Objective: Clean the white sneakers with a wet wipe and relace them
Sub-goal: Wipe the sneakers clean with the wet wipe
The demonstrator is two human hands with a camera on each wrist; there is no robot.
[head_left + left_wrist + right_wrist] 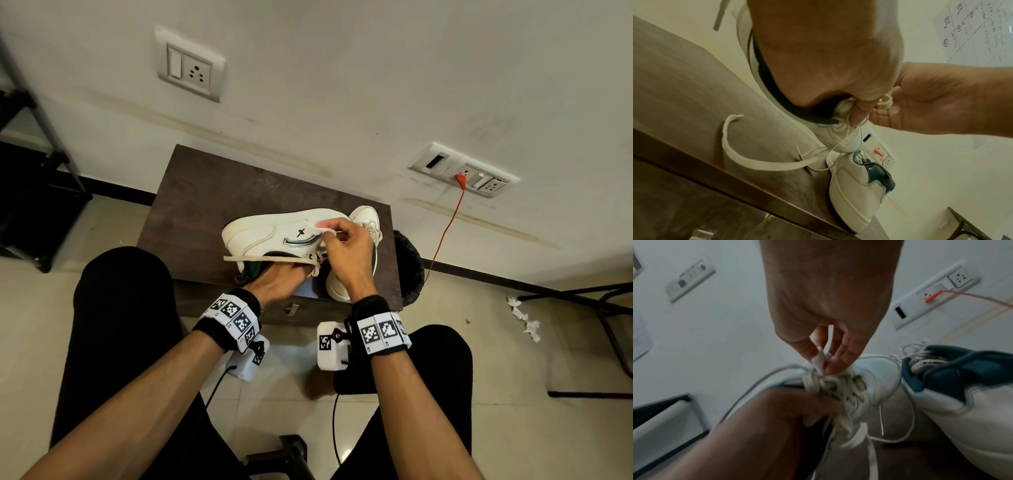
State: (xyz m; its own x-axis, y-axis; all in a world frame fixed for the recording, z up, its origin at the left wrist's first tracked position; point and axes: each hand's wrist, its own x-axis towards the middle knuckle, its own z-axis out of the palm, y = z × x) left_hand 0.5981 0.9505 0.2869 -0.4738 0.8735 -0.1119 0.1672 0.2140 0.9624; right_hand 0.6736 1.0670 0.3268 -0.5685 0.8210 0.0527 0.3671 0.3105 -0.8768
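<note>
A white sneaker (260,236) with a dark green collar lies on its side on the brown wooden table (205,192). My left hand (277,277) grips it at the collar, thumb curled over the tongue and laces (857,113). A loose flat lace (260,259) trails left across the shoe and onto the table (756,164). My right hand (349,253) pinches a small white wet wipe (325,226) between thumb and fingers (826,366), against the sneaker's side by the eyelets. The second sneaker (368,217) stands just right of it (851,194), partly behind my right hand.
A black bin (409,267) stands against the table's right side. Crumpled white wipes (524,318) lie on the floor to the right, near a black chair frame (609,342). An orange cable (445,233) hangs from the wall socket. A black rack (34,205) stands at the left.
</note>
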